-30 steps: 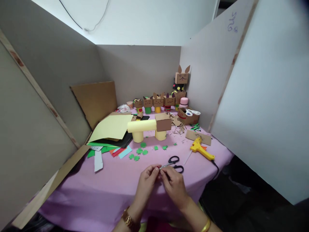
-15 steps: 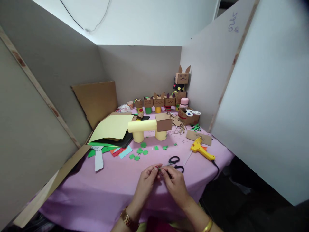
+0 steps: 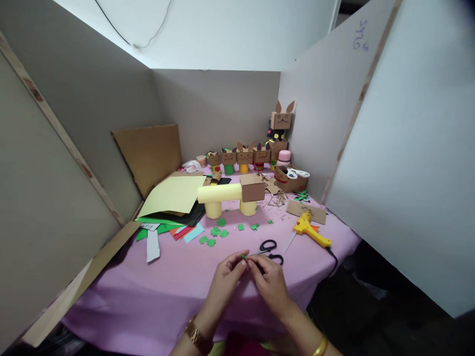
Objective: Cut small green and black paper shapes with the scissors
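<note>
My left hand (image 3: 229, 272) and my right hand (image 3: 270, 279) meet above the front of the table, fingertips pinched together. Between them is a small green paper piece (image 3: 243, 256), mostly covered by the fingers. Just behind my right hand lie black-handled scissors (image 3: 267, 245), partly hidden by it. Several green paper flower cutouts (image 3: 215, 231) are scattered on the cloth beyond my hands. Behind these stands a yellow paper tube figure (image 3: 222, 193) on two upright rolls, with a brown cardboard box (image 3: 253, 188) at its right end.
A yellow glue gun (image 3: 310, 230) rests at right beside a cardboard strip (image 3: 306, 211). Coloured paper sheets (image 3: 174, 196) are stacked at left. Box-headed animal figures (image 3: 245, 157) line the back, near a cardboard box (image 3: 291, 184) holding white scissors (image 3: 297, 173). Grey partitions enclose the pink-covered table (image 3: 166, 291).
The fingertips of my left hand have shifted slightly, and more of the green paper piece shows between them. The objects on the table keep their places.
</note>
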A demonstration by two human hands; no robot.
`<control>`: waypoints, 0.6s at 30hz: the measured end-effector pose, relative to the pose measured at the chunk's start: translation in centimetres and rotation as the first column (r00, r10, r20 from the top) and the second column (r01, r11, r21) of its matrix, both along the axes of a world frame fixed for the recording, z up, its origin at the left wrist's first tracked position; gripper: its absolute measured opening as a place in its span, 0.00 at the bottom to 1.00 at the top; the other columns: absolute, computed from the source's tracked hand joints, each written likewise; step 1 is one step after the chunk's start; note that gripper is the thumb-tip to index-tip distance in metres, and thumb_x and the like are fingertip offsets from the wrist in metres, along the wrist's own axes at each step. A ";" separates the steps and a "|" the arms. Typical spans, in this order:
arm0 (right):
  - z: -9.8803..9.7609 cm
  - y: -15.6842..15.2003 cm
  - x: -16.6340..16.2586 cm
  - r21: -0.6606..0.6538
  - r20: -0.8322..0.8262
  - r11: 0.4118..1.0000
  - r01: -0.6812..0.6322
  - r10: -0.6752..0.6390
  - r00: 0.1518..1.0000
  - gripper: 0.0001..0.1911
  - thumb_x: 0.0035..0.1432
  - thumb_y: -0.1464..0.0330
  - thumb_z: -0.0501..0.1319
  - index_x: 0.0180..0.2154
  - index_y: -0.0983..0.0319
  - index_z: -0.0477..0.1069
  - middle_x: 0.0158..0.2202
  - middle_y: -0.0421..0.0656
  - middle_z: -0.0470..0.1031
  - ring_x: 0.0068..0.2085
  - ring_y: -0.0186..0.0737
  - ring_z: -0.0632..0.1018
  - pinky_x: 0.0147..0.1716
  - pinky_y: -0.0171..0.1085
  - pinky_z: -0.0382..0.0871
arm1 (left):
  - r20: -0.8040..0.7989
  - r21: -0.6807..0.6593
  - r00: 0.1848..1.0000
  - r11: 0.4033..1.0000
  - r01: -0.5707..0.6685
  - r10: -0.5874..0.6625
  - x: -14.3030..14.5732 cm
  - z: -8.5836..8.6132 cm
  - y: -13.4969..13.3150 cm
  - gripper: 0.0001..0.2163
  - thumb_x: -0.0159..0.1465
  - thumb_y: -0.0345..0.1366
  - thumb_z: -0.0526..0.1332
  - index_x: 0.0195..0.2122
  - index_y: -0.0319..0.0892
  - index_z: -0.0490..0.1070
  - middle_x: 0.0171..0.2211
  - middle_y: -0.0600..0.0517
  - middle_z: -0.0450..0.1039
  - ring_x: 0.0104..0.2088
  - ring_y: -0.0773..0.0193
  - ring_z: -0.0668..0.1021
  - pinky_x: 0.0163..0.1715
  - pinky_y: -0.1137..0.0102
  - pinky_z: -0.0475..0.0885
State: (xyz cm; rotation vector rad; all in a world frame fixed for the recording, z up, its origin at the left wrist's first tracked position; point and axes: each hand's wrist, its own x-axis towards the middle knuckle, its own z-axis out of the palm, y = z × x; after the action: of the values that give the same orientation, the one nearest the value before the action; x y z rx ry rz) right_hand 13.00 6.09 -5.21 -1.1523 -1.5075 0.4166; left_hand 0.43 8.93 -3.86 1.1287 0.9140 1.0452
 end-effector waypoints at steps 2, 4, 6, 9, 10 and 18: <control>0.0 0.0 0.0 -0.010 -0.017 1.000 -0.002 0.002 1.000 0.10 0.59 0.70 0.54 0.34 0.61 0.75 0.30 0.45 0.77 0.33 0.41 0.76 0.33 0.36 0.69 | -0.018 0.016 1.000 1.000 -0.006 0.006 0.0 0.0 0.0 0.18 0.50 0.40 0.67 0.40 0.37 0.76 0.37 0.45 0.78 0.37 0.58 0.77 0.40 0.66 0.69; 0.1 0.0 0.1 -0.025 -0.040 1.000 -0.001 0.000 0.999 0.11 0.60 0.69 0.54 0.34 0.61 0.75 0.30 0.45 0.77 0.33 0.41 0.76 0.33 0.36 0.69 | -0.036 0.034 0.999 0.999 -0.008 0.009 0.0 0.0 0.0 0.17 0.51 0.40 0.67 0.41 0.38 0.76 0.37 0.45 0.78 0.39 0.57 0.76 0.41 0.65 0.69; 0.1 0.0 0.1 -0.046 -0.063 0.999 0.000 -0.003 0.998 0.11 0.59 0.68 0.54 0.33 0.62 0.75 0.29 0.45 0.77 0.31 0.40 0.76 0.31 0.35 0.69 | -0.054 0.056 0.999 0.998 -0.002 0.005 0.0 -0.1 0.0 0.16 0.52 0.39 0.66 0.41 0.39 0.76 0.38 0.44 0.78 0.40 0.56 0.76 0.42 0.64 0.69; 0.0 0.1 0.3 -0.080 -0.097 0.997 -0.006 -0.002 0.995 0.10 0.58 0.68 0.56 0.31 0.63 0.75 0.27 0.44 0.76 0.29 0.39 0.76 0.29 0.34 0.68 | -0.115 0.150 0.993 0.989 0.015 0.002 -0.1 -0.2 0.0 0.14 0.54 0.38 0.64 0.42 0.41 0.76 0.41 0.45 0.78 0.43 0.54 0.76 0.45 0.63 0.69; 0.0 0.1 0.3 -0.091 -0.109 0.996 -0.008 -0.002 0.994 0.09 0.57 0.68 0.57 0.31 0.63 0.75 0.27 0.43 0.76 0.29 0.39 0.76 0.28 0.34 0.68 | -0.138 0.187 0.990 0.982 0.022 0.004 -0.1 -0.3 0.0 0.13 0.55 0.37 0.63 0.42 0.41 0.76 0.42 0.45 0.77 0.44 0.54 0.76 0.46 0.63 0.68; 0.2 0.4 0.3 -0.146 -0.192 0.989 -0.036 0.007 0.981 0.08 0.54 0.67 0.60 0.29 0.64 0.75 0.26 0.44 0.77 0.27 0.39 0.76 0.27 0.34 0.69 | -0.288 0.378 0.958 0.920 0.102 0.013 -0.2 -0.6 -0.2 0.13 0.60 0.35 0.58 0.46 0.46 0.74 0.44 0.46 0.75 0.44 0.57 0.75 0.47 0.65 0.67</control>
State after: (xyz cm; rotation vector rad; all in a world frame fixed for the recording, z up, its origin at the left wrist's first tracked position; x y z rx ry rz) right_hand 13.32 6.52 -4.98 -1.1771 -1.3397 0.6454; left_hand 0.25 8.75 -4.47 1.6618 0.9212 1.0711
